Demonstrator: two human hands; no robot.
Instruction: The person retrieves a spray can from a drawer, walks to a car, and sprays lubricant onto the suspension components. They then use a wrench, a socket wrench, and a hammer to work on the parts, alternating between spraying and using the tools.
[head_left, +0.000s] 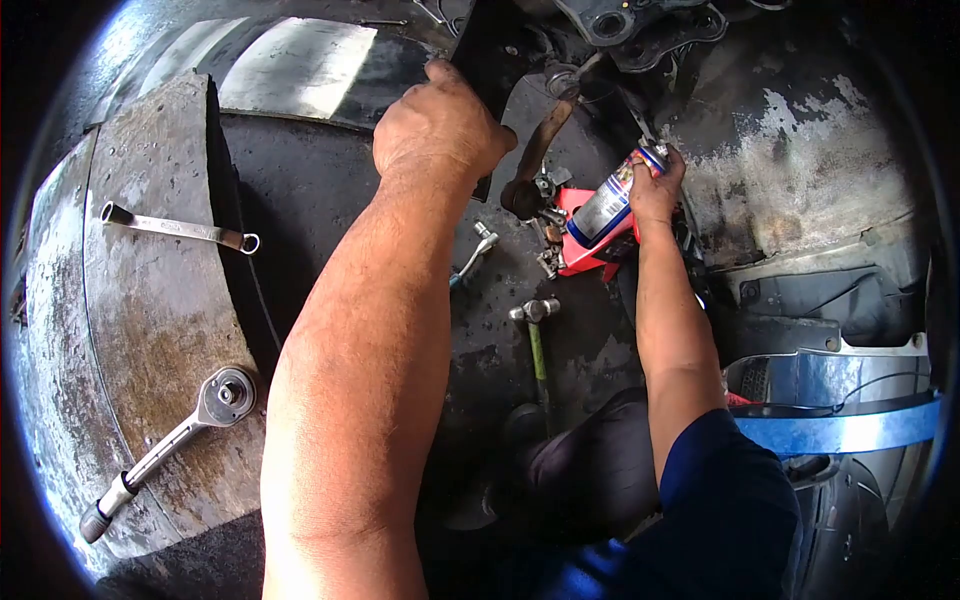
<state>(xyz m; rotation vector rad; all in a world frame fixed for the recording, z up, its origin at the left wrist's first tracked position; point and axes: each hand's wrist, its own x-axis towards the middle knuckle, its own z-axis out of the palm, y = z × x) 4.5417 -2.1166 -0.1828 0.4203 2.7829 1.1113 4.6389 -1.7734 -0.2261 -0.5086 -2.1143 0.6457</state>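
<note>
Your right hand is clamped around the spray can, which is tilted with its nozzle up, just above the red jack. Your left hand is closed on the edge of a dark panel, up and left of the jack. A hammer lies just below the jack, and a ratchet lies well to its left.

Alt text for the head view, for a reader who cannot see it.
The right hand holds a spray can while the left hand grips a dark panel. A ratchet and a wrench lie on a rusty metal surface at left; a hammer lies nearby.
</note>
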